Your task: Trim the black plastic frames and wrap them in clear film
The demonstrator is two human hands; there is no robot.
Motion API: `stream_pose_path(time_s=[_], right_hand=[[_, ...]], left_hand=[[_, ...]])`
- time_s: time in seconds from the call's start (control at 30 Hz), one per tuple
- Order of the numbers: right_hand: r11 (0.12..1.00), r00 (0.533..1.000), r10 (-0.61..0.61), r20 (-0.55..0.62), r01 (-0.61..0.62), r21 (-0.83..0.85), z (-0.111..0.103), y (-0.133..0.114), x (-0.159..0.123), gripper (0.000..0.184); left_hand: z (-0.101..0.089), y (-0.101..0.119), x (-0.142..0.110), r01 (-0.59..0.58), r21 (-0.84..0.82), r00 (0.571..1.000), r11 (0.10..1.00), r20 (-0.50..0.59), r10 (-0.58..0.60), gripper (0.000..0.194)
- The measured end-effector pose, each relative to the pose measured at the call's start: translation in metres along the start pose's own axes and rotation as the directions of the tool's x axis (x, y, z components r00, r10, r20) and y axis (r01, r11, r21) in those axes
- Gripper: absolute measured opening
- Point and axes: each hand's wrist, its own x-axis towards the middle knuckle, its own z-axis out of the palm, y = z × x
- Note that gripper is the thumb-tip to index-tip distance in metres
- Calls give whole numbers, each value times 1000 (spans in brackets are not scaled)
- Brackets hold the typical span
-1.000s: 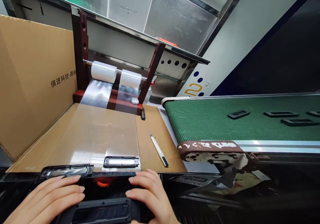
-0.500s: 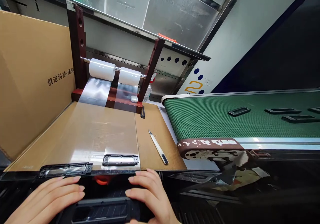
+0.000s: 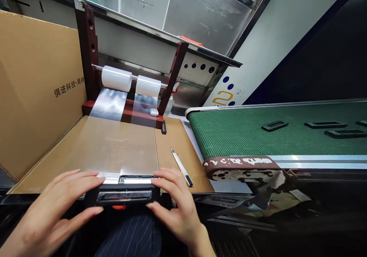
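Between both hands, over the front edge of the bench, is a black rectangular plastic frame [image 3: 124, 196] with a clear long window. My left hand [image 3: 65, 196] grips its left end, fingers over the top and thumb below. At the other end my right hand [image 3: 177, 199] pinches it the same way. Just behind lies a similar black frame [image 3: 137, 180] on the clear film [image 3: 114, 146], partly covered by the held one. The other frame at the left front is hidden behind my left hand. A white utility knife [image 3: 182, 167] rests right of the film.
Two white film rolls [image 3: 117, 78] hang on a rod between dark red posts, the film running down over the cardboard [image 3: 197, 176]. A tall cardboard box [image 3: 37, 65] stands left. On the right, a green conveyor belt [image 3: 229, 134] carries several black frames [image 3: 274, 125].
Both hands have lifted the black frame from low by the lap up to the bench edge, tilting it. It now covers part of the frame behind. The view has shifted slightly.
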Motion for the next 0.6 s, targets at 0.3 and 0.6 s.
stream_pose_path(time_s=[0.3, 0.6], right_hand=[[1000, 999, -8, -36, 8, -12, -8, 2, 13, 31], [1000, 1000, -2, -29, 2, -12, -9, 2, 10, 31]], left_hand=[[-3, 8, 22, -14, -12, 1000, 1000, -25, 14, 41], [-1, 9, 21, -21, -39, 1000, 999, -12, 20, 41]])
